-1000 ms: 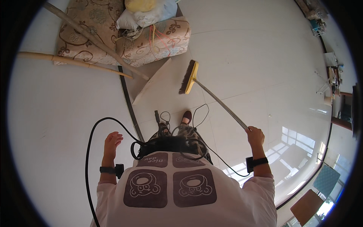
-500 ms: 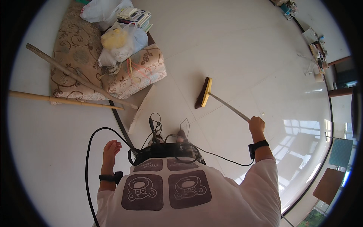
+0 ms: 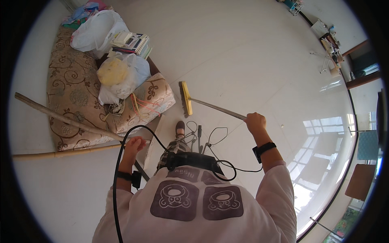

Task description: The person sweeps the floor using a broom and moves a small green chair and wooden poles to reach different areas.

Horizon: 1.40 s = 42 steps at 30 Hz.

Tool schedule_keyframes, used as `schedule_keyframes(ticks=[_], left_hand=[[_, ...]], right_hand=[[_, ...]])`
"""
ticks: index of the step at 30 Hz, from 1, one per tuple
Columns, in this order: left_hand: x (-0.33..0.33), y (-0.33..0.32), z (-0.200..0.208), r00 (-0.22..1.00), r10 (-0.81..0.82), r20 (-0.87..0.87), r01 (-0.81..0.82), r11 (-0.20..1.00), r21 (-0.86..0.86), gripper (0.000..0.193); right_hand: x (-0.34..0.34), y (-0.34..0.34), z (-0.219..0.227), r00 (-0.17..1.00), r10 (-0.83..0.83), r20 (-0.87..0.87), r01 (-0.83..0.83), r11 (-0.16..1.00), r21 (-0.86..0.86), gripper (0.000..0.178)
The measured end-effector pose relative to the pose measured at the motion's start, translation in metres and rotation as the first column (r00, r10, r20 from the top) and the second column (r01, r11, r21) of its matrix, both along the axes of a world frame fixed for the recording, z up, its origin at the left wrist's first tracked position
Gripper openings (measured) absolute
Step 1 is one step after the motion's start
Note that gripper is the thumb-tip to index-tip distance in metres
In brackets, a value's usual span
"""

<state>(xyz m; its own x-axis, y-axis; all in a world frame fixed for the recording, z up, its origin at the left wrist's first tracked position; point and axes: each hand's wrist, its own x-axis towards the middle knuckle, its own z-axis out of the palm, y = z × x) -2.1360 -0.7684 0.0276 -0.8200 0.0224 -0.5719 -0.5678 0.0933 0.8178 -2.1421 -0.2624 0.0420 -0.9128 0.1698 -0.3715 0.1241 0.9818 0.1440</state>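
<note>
My right hand (image 3: 256, 123) is closed around the grey handle of a broom (image 3: 219, 108). The broom's yellow head (image 3: 186, 95), with dark bristles, is on the pale tiled floor, beside the front corner of the patterned sofa (image 3: 77, 95). My left hand (image 3: 134, 146) is in the air, fingers loosely bent and nothing seen in them. Below it in the picture runs the lower end of a wooden stick (image 3: 67, 117) that leans across the sofa; I cannot tell whether they touch. A black cable (image 3: 117, 182) loops past my left wrist.
The sofa bears plastic bags (image 3: 121, 77), a stack of books (image 3: 131, 42) and coloured cords. A bamboo pole (image 3: 73, 152) lies along its near side. My shoe (image 3: 180, 128) is close to the broom head. Window light reflects off the floor (image 3: 320, 146) at right. Chairs (image 3: 357, 182) stand at the far right edge.
The broom has swept leftward, its head now closer to the sofa. My right hand moved left with the handle. My left hand rose toward the stick, its fingers bending. One foot stepped forward.
</note>
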Motion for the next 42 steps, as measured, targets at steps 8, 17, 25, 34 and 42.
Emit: schedule_keyframes(ticks=[8,17,25,34,42], left_hand=[[-0.109,-0.01,0.0,0.981,-0.091,0.173,0.104,0.993,-0.064,0.022],[-0.198,0.016,-0.012,0.961,-0.265,0.08,0.254,0.958,0.133,0.017],[-0.241,0.095,0.005,0.895,-0.445,-0.023,0.442,0.88,0.177,0.014],[-0.261,0.179,0.032,0.727,-0.651,-0.218,0.678,0.73,0.081,0.017],[-0.296,0.262,0.015,0.469,-0.871,-0.142,0.882,0.458,0.109,0.017]], right_hand=[[-0.202,-0.038,-0.012,0.989,0.016,0.146,-0.023,0.999,0.044,0.013],[-0.106,0.01,0.001,0.911,-0.403,0.086,0.375,0.897,0.234,0.013],[0.121,-0.06,0.005,0.477,-0.749,0.46,0.862,0.5,-0.079,0.013],[0.275,-0.206,0.018,0.12,-0.829,0.547,0.937,-0.087,-0.337,0.016],[0.27,-0.328,0.074,-0.435,-0.67,0.602,0.645,-0.698,-0.312,0.02]])
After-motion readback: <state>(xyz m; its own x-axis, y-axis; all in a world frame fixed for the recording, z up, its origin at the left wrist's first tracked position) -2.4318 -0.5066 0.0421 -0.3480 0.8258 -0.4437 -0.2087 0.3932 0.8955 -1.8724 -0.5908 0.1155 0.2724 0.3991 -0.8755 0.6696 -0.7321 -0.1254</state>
